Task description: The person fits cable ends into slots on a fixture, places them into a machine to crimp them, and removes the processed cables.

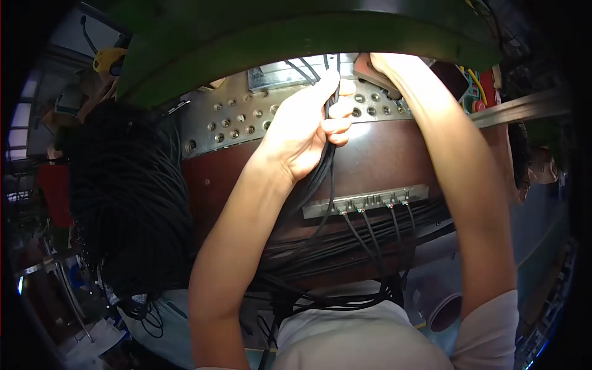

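My left hand (308,117) is closed around a bundle of black cables (317,176) in the middle of the view. The cables run up past my thumb toward the machine and hang down below my fist. My right hand (385,63) reaches up under the green machine cover (308,34), beside a brownish block (373,77). Its fingers are hidden by the cover and washed out by bright light. Below my left hand, a metal fixture (367,202) holds several cable ends with coloured wires showing.
A metal plate with round holes (237,117) lies behind the brown board edge (216,176). A thick heap of black cables (129,197) hangs at the left. More cables cross in front of my body. A metal rail (524,108) and a red button (478,106) are at right.
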`<act>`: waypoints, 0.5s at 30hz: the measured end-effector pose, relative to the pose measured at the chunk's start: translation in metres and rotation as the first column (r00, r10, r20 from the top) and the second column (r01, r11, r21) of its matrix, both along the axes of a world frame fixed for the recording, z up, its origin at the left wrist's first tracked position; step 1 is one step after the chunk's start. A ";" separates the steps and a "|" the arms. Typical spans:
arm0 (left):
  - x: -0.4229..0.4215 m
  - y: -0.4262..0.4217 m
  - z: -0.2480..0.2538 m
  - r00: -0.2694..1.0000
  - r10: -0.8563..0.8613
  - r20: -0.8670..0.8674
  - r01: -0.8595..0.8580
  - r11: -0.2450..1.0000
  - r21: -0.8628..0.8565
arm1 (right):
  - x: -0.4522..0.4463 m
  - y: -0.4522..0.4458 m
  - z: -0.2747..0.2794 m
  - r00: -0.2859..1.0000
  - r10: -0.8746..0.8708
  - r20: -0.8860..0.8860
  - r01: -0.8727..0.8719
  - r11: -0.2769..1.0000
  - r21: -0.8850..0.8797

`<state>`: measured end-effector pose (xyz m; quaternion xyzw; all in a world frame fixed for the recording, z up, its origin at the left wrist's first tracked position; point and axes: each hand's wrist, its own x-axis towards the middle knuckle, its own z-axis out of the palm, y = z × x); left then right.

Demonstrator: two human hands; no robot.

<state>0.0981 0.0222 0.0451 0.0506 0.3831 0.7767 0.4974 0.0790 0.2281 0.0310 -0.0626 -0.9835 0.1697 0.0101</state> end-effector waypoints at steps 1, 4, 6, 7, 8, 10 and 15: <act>0.000 -0.002 0.007 1.000 0.004 -0.021 -0.004 1.000 0.017 | -0.002 -0.003 0.000 1.000 -0.009 0.000 0.009 1.000 -0.012; 0.010 -0.018 0.047 0.994 0.081 0.074 -0.073 0.992 -0.107 | 0.009 -0.010 0.008 0.998 -0.059 -0.015 0.055 0.984 -0.170; 0.022 -0.044 0.068 0.980 0.098 0.173 -0.061 0.976 -0.210 | 0.033 -0.022 0.031 0.991 -0.130 0.024 0.129 0.918 -0.376; 0.032 -0.051 0.070 0.985 0.083 0.153 -0.052 0.979 -0.197 | 0.047 -0.032 0.041 0.985 -0.161 0.068 0.174 0.868 -0.465; 0.043 -0.055 0.071 0.988 0.070 0.141 -0.042 0.980 -0.193 | 0.057 -0.043 0.047 0.978 -0.178 0.110 0.210 0.829 -0.518; 0.063 -0.053 0.053 0.970 0.057 0.236 -0.034 0.994 -0.102 | 0.063 -0.058 0.022 0.973 -0.154 -0.173 0.037 0.840 -0.541; 0.087 -0.180 0.082 0.965 0.250 0.077 -0.260 0.949 0.175 | 0.092 -0.059 0.024 0.976 0.067 -0.209 -0.175 0.815 -0.552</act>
